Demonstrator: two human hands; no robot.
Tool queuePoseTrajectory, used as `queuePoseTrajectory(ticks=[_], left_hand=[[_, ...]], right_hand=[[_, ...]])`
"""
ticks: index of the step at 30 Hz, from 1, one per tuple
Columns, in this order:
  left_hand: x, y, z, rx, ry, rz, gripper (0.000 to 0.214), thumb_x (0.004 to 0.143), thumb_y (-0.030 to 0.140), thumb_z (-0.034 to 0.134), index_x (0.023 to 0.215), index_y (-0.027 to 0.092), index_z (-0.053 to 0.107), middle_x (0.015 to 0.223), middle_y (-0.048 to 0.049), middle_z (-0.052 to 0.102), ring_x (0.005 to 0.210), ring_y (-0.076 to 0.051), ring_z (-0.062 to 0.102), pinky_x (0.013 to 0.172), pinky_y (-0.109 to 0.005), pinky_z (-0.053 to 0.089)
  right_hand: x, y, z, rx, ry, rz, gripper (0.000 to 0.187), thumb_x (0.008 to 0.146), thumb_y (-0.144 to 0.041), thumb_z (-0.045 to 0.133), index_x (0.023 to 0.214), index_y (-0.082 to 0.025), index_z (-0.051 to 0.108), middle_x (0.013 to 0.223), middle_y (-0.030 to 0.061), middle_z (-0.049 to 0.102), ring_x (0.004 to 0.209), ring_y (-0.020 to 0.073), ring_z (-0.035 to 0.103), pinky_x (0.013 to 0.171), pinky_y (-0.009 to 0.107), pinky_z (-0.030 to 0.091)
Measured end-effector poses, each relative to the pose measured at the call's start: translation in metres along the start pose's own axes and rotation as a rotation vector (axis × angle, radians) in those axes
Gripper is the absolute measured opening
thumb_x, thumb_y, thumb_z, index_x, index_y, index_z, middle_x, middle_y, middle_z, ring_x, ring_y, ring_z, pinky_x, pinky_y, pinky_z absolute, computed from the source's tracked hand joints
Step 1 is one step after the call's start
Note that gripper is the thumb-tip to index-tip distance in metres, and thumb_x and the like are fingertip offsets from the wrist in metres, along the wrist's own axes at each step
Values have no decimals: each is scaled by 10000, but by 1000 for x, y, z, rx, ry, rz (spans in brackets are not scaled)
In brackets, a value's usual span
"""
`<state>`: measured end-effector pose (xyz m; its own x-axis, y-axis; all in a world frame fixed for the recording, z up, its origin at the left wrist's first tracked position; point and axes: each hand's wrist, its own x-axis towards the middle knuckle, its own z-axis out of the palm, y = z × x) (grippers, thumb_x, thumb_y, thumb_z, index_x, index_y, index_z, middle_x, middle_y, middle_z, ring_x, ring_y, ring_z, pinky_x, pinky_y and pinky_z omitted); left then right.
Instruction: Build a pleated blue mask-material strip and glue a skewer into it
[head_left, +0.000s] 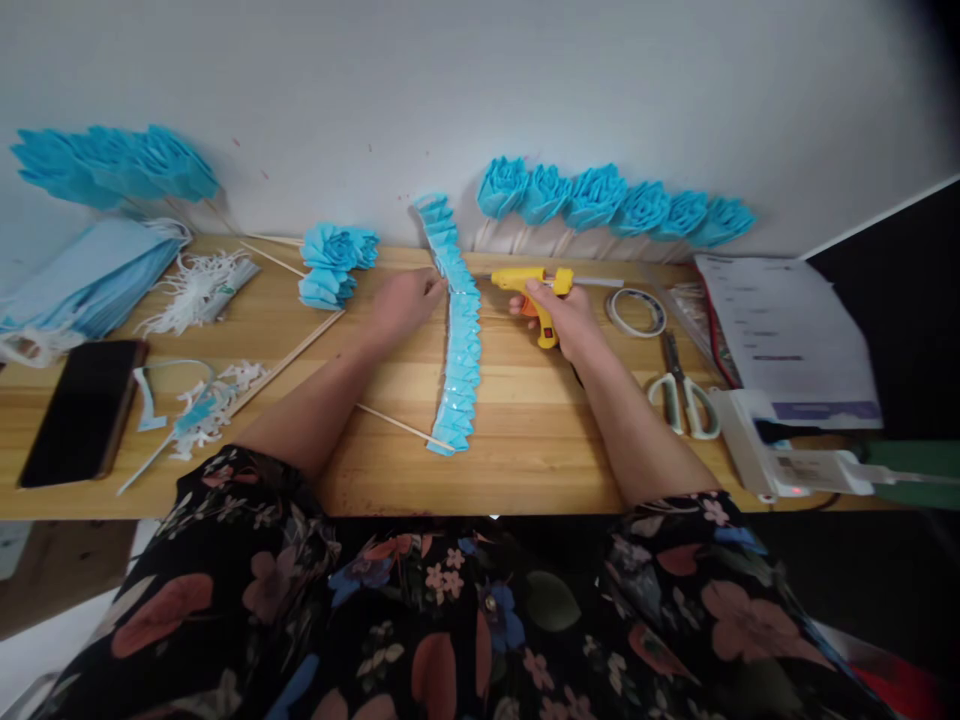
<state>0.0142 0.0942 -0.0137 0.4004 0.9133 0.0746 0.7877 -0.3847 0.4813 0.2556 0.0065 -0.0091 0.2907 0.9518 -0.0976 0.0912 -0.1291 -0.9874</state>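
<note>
A long blue pleated strip (pixel 461 350) lies lengthwise on the wooden table in front of me, its far end by the wall. My left hand (pixel 409 305) is closed, with its fingertips pinching the strip's left edge in the upper half. My right hand (pixel 566 315) is wrapped around a yellow hot glue gun (pixel 521 281), whose nozzle points left, close to the strip's right edge. A clear glue stick (pixel 598 282) juts from the gun's back. The near end of the strip has a thin wooden stick (pixel 401 425) lying across it.
Blue flowers on sticks (pixel 596 195) lean against the wall, with more blue flowers (pixel 112 165) at far left. Face masks (pixel 97 275), a phone (pixel 82 412) and white scraps (pixel 214 405) lie left. Tape (pixel 636 312), scissors (pixel 679 385) and a power strip (pixel 750 440) are right.
</note>
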Motion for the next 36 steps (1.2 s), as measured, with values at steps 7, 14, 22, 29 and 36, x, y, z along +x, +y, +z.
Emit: queuePoseTrajectory(ticks=[7,14,22,29,36], left_hand=[[8,-14,9,-201,95,37,343,1002,370,473,1072,182,751,1032,-72,800,909,-207,678,772,-274,454],[5,-13,6,-188,6,93,427,943,213,468,1242,194,772,1105,-48,825,887,-185,711,793,-255,493],[1,-8,5,-62,5,89,427,967,196,489,1273,240,784,1227,-49,812,1058,-228,756,904,-286,530],[1,-6,5,-42,14,89,432,982,191,489,1280,256,795,1319,-29,780,1213,-243,738,994,-299,542],[-2,-1,1,27,-8,108,436,988,197,490,1280,285,802,1356,-16,760,1255,-256,723,1042,-327,547]], right_hand=[[34,-15,0,71,-239,-73,640,617,-685,923,970,-183,745,796,31,794,728,151,750,788,267,634],[28,-1,2,91,-171,-69,591,639,-692,900,916,-191,749,786,27,793,747,165,749,838,298,634],[26,-2,1,7,-203,-71,396,764,-539,869,935,-196,774,779,23,791,758,161,738,837,275,611],[28,3,0,-30,-249,-101,435,747,-576,873,923,-187,789,788,33,793,758,160,735,801,268,607],[29,7,3,-86,-239,-96,385,778,-542,858,908,-187,785,824,45,803,772,159,735,810,275,611]])
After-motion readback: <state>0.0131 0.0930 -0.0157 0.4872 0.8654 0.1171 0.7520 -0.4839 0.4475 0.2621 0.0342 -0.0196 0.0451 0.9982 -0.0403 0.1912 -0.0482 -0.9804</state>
